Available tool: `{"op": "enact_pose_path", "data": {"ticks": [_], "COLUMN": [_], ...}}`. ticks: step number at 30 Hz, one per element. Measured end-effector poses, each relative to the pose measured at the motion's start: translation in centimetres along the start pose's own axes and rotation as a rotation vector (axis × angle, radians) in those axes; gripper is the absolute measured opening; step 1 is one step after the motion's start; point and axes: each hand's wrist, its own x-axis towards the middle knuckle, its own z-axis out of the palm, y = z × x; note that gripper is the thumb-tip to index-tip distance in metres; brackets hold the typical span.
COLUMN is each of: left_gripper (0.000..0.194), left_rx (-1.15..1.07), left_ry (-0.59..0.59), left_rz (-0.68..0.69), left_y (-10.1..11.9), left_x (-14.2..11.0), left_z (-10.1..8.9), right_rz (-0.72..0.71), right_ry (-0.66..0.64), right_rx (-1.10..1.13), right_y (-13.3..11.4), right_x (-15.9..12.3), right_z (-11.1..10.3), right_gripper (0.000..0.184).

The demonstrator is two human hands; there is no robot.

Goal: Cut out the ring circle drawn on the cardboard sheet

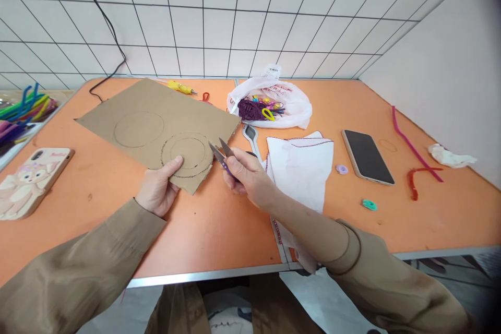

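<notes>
My left hand (159, 186) grips the near corner of a brown cardboard sheet (156, 99), thumb on top and fingers beneath. The sheet bears pencilled circles: a single one at the left and two rings, one inside the other, near my thumb. Its right edge looks roughly cut beside the outer ring. In my right hand (248, 175) is a pair of scissors (222, 153) with dark handles. Their blades are spread and point at the cardboard's right edge; whether they touch it, I cannot tell.
Behind lies a white plastic bag (293, 102) with purple yarn (252, 109). A folded white cloth (301, 167) is under my right forearm. Further right are a phone (368, 156), red and pink fuzzy strips (415, 141) and small rings. A cartoon-cased phone (33, 180) lies left; a yellow-handled tool (180, 87) lies behind the cardboard.
</notes>
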Motion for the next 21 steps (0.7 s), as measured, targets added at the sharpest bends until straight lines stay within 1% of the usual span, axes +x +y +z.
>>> {"op": "enact_pose_path", "data": {"ticks": [6,9,11,14,16,18,21], "left_gripper": [0.051,0.05,0.051,0.052,0.053,0.054,0.053], "left_rx": [0.007,-0.013,-0.029,-0.05,-0.068,-0.088,-0.1], "left_ry": [-0.015,-0.025,-0.022,-0.012,-0.016,-0.027,-0.038], "left_rz": [0.02,0.068,0.118,0.189,0.239,0.275,0.275], "left_y": [-0.1,-0.1,0.0,0.4,0.6,0.7,0.7], "left_x": [0.0,0.2,0.3,0.4,0.3,0.2,0.1], "left_z": [-0.1,-0.2,-0.3,-0.3,-0.3,-0.2,-0.1], "right_rz": [0.1,0.142,0.128,0.05,0.004,-0.007,0.004], "right_ry": [0.0,-0.014,-0.018,0.007,0.032,0.059,0.098], "right_rx": [0.134,0.156,0.086,-0.117,-0.245,-0.351,-0.444], "right_y": [0.0,0.2,0.3,0.6,0.9,1.2,1.6], "right_x": [0.2,0.2,0.2,0.0,0.0,0.2,0.6], "right_z": [0.1,0.0,-0.1,-0.2,-0.3,-0.3,-0.5], "right_gripper": [0.041,0.047,0.055,0.06,0.058,0.053,0.047]}}
